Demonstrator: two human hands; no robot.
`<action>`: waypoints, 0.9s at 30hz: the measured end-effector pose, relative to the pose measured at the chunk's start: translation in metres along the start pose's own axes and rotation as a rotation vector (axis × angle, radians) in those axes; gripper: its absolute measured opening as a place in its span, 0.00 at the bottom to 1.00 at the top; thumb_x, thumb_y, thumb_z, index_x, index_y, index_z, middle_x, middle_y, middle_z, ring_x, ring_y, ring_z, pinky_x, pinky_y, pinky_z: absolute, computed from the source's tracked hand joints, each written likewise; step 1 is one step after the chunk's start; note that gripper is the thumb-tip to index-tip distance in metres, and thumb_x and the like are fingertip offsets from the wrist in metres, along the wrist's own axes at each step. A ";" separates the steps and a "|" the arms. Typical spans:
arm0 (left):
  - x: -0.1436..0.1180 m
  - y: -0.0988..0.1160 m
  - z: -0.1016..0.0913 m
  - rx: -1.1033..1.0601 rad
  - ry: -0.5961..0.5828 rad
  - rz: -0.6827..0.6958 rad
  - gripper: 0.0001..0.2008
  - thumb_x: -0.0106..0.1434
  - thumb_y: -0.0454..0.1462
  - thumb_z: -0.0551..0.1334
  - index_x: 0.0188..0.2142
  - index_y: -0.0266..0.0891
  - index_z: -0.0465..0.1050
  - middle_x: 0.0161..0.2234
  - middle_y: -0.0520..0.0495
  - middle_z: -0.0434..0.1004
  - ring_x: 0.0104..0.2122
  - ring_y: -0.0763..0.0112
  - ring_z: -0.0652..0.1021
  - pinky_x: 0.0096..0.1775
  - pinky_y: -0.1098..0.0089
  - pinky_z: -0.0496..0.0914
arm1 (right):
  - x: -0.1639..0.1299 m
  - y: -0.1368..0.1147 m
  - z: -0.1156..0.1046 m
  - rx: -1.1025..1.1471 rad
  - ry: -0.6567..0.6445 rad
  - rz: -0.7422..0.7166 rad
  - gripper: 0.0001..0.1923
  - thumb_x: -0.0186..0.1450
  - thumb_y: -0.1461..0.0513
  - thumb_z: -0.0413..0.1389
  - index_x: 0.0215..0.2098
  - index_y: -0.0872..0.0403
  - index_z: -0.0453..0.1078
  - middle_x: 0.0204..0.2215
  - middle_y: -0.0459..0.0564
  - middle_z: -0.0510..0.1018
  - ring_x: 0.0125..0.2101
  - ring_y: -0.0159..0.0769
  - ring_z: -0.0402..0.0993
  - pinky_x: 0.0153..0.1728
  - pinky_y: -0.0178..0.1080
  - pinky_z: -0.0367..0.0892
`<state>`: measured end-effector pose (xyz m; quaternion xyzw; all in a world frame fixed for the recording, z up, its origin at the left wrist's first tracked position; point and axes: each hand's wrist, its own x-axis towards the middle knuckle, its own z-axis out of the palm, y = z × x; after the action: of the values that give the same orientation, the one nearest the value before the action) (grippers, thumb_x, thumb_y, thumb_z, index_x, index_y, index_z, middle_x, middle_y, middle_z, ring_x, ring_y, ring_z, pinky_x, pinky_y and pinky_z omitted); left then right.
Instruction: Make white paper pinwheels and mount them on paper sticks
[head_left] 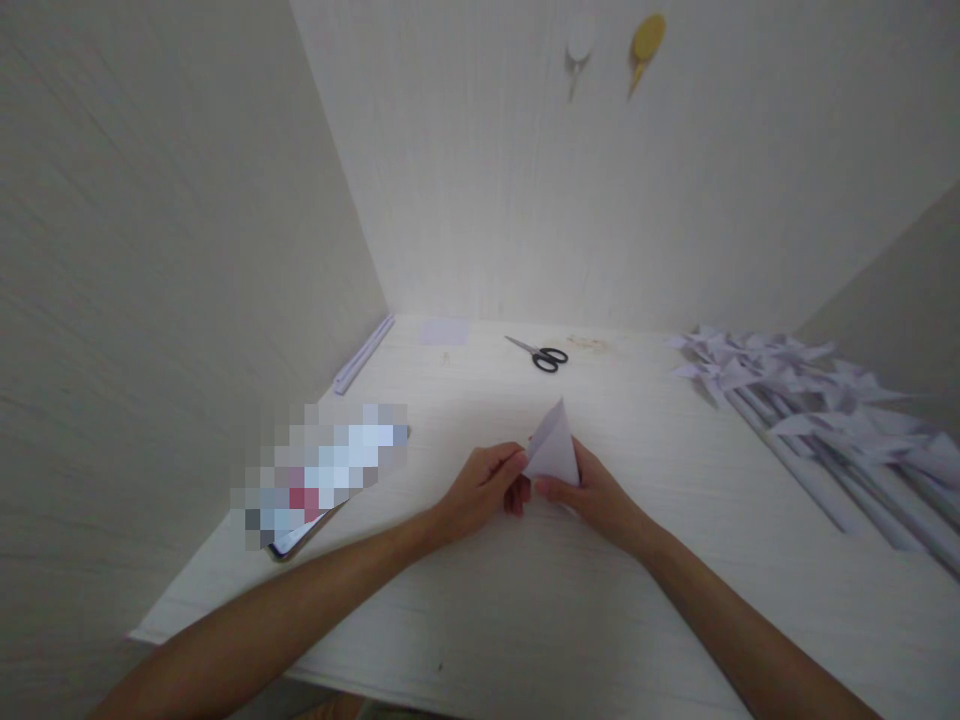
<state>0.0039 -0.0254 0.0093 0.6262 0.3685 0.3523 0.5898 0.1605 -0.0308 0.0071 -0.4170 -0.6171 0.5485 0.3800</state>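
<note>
Together, the left hand [493, 479] and right hand [592, 490] pinch opposite sides of a folded paper [556, 453].

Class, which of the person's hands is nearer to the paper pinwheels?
Right. The right hand is left of the paper pinwheels, not touching them; the left hand is farther left, at the folded paper's other side.
</note>
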 end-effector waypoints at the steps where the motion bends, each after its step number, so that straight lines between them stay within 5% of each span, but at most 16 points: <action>1: 0.000 0.000 0.000 -0.009 0.000 0.006 0.17 0.58 0.45 0.48 0.22 0.34 0.61 0.16 0.53 0.64 0.14 0.81 0.66 0.17 0.79 0.61 | 0.000 0.000 0.000 -0.004 0.008 -0.002 0.18 0.52 0.59 0.56 0.38 0.54 0.57 0.28 0.47 0.70 0.29 0.34 0.67 0.31 0.39 0.63; 16: 0.001 -0.001 0.001 0.002 0.046 -0.066 0.12 0.54 0.42 0.56 0.22 0.35 0.60 0.12 0.57 0.64 0.11 0.82 0.66 0.14 0.81 0.59 | -0.002 -0.005 0.002 -0.130 0.085 0.005 0.23 0.44 0.59 0.61 0.36 0.53 0.58 0.29 0.47 0.68 0.29 0.35 0.65 0.27 0.38 0.63; 27: 0.000 0.001 0.000 0.049 0.012 -0.104 0.14 0.54 0.44 0.54 0.20 0.36 0.60 0.14 0.56 0.65 0.12 0.82 0.66 0.15 0.80 0.59 | -0.001 0.002 0.002 0.287 0.105 0.040 0.18 0.48 0.63 0.60 0.35 0.53 0.59 0.27 0.45 0.71 0.26 0.31 0.69 0.26 0.35 0.64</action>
<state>0.0045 -0.0253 0.0100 0.6184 0.4125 0.3160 0.5896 0.1591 -0.0326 0.0050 -0.3986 -0.5032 0.6162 0.4563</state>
